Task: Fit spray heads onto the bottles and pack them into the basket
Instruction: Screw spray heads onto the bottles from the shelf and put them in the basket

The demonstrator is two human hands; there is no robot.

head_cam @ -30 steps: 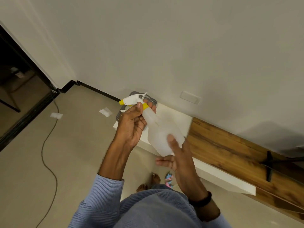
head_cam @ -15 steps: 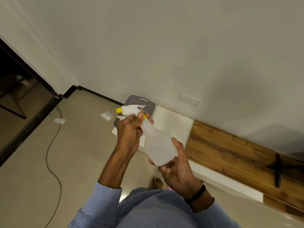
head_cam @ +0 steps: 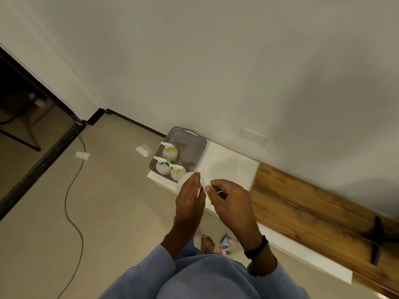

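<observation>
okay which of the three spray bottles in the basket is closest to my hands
The bottle at the basket's near corner, beside the left hand. The green-collared bottle sits further left, and the third bottle stands further back.

Plain white wall (head_cam: 216,61) ahead of me, beige tiled floor (head_cam: 108,212), black skirting (head_cam: 133,123), low white and wood bench (head_cam: 302,203), cable (head_cam: 71,201) trailing left.

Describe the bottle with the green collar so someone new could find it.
Look at the grey basket against the wall, on the white shelf. Three spray bottles stand along its left side. The bottle with the green collar is the front-left one; its neighbours have yellow collars.
</observation>
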